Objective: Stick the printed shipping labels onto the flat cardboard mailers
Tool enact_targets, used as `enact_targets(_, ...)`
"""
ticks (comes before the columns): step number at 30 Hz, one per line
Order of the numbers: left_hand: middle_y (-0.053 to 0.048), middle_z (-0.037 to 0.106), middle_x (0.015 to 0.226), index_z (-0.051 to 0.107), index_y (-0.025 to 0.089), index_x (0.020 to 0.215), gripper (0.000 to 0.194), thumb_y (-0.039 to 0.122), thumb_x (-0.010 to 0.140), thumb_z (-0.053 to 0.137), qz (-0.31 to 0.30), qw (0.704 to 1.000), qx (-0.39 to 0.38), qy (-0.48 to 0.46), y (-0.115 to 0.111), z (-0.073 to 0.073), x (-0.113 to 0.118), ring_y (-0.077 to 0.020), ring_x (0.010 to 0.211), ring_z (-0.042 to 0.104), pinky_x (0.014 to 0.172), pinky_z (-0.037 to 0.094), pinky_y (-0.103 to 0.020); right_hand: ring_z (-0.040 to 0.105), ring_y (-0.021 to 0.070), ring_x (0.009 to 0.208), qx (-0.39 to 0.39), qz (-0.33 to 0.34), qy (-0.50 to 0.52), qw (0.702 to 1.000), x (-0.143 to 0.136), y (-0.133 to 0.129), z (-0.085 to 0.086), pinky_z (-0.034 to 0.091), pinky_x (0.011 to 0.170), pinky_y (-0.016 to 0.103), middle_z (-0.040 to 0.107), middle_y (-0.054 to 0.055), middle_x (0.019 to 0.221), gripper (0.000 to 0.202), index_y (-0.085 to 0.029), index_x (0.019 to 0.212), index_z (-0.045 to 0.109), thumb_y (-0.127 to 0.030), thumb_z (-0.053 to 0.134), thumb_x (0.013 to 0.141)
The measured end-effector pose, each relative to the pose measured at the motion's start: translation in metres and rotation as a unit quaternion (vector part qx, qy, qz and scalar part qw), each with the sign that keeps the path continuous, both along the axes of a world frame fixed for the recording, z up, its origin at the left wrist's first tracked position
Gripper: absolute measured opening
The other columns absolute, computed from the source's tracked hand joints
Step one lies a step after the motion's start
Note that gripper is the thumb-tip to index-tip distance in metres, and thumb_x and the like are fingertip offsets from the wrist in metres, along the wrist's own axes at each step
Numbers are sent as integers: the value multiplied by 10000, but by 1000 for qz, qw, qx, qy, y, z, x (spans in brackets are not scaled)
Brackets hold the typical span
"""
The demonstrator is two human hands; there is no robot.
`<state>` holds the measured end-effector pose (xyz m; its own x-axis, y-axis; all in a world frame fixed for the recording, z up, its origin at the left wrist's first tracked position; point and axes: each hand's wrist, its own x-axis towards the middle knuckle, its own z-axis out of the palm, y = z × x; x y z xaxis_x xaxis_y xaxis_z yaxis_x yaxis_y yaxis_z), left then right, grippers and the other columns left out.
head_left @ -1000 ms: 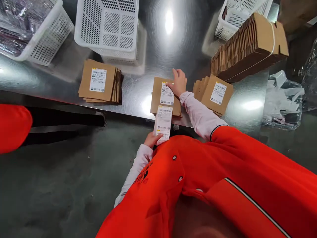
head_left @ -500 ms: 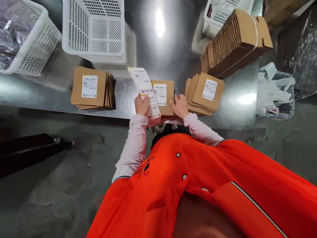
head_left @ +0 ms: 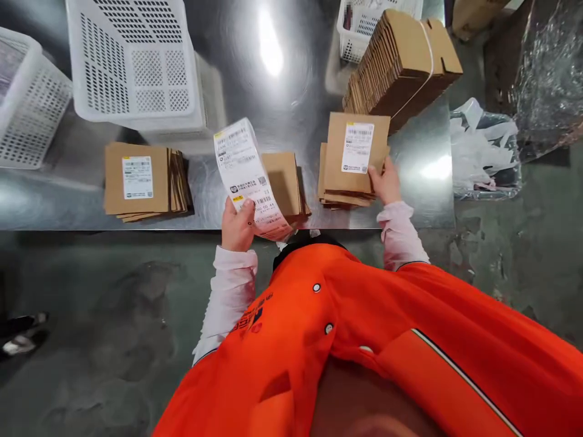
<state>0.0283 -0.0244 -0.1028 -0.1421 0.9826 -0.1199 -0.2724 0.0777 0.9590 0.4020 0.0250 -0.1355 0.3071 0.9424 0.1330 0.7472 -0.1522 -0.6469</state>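
My left hand (head_left: 238, 226) is closed on a strip of printed shipping labels (head_left: 243, 173), its thumb on top near the strip's lower part. Partly covered by that strip, a stack of plain flat cardboard boxes (head_left: 283, 179) lies at the table's near edge. To the right, my right hand (head_left: 385, 182) grips the lower right corner of a labelled cardboard box (head_left: 337, 133), thumb on its face. This box lies over a stack of others, whose edges (head_left: 328, 199) show beneath it. Another labelled stack (head_left: 113, 182) sits at the left.
On the metal table (head_left: 237, 60) stand a white perforated basket (head_left: 136, 115) and a second basket (head_left: 36, 115) farther left. A tied bundle of flat boxes (head_left: 387, 67) leans at the back right, near a small basket (head_left: 353, 45). Beyond the right edge is a plastic-lined bin (head_left: 487, 191).
My right hand has carried the labelled box from the middle stack onto the right stack. A plain box top now shows in the middle. My left hand has moved left with the label strip.
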Motion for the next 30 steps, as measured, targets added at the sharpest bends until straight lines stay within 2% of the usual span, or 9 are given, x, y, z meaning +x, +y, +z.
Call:
enact_targets(2, -95, 725, 1199, 638, 221, 1226, 625, 538, 721, 826, -17, 1000, -2, 22, -15, -8, 1, -266, 1138, 678, 1010, 534, -400, 536, 358, 1223, -47, 7, 26, 999, -16, -2, 8, 456, 1025, 605, 564, 254, 1308, 886, -89, 1372, 507, -702, 673, 753)
enact_targets(4, -105, 734, 1176, 642, 209, 1217, 626, 542, 719, 824, -67, 996, -20, 47, -28, -16, 2, -272, 1091, 695, 970, 553, -401, 594, 320, 1112, -104, 126, 155, 974, -65, -10, 13, 509, 977, 548, 617, 201, 1235, 924, -116, 1321, 542, -680, 786, 631)
enact_targets(7, -127, 762, 1070, 698, 158, 1089, 601, 526, 647, 872, -142, 985, -69, 74, -38, -20, 5, -290, 998, 716, 920, 570, -422, 655, 239, 969, -155, 282, 396, 860, -152, -33, 10, 571, 883, 426, 688, 102, 1083, 734, -171, 1138, 611, -730, 718, 675)
enact_targets(12, -94, 774, 914, 732, 149, 872, 570, 596, 549, 877, 53, 991, -111, 52, -34, -21, 5, -265, 867, 720, 836, 583, -402, 687, 211, 839, -222, 315, 440, 811, -207, -60, 5, 580, 807, 373, 727, 63, 918, 541, -177, 893, 640, -622, 803, 632)
enact_targets(15, -84, 759, 798, 739, 136, 780, 564, 588, 484, 901, 47, 987, -149, 45, -36, -27, 6, -262, 781, 707, 769, 584, -400, 705, 216, 930, -198, 317, 410, 832, -203, -44, 15, 567, 864, 353, 745, 70, 1041, 524, -169, 1050, 690, -494, 822, 661)
enact_targets(18, -74, 750, 776, 744, 135, 781, 527, 542, 491, 909, 19, 986, -164, 33, -42, -37, 11, -245, 755, 696, 737, 577, -377, 699, 202, 869, -168, 346, 287, 877, -200, -24, 33, 541, 830, 317, 762, 42, 923, 281, -156, 946, 760, -391, 724, 797)
enact_targets(22, -26, 684, 649, 647, 160, 649, 450, 552, 575, 856, 96, 979, -173, 51, -45, -50, 21, -204, 688, 666, 648, 548, -311, 683, 183, 812, -159, 351, 172, 906, -201, -19, 46, 502, 781, 291, 771, 36, 887, 193, -148, 919, 791, -286, 697, 822)
enact_targets(26, -46, 704, 682, 637, 159, 686, 467, 529, 542, 883, 108, 973, -203, 37, -40, -53, 21, -220, 701, 680, 638, 554, -320, 665, 175, 793, -150, 329, 151, 920, -207, -5, 34, 499, 763, 292, 749, 38, 848, 203, -149, 869, 785, -334, 715, 824)
enact_targets(30, -125, 776, 947, 720, 136, 911, 629, 429, 407, 957, -20, 971, -234, -38, -39, -59, 9, -287, 862, 723, 798, 584, -408, 639, 214, 941, -96, 287, 56, 951, -217, 54, 1, 512, 895, 364, 707, 76, 1023, 209, -149, 828, 772, -354, 728, 816)
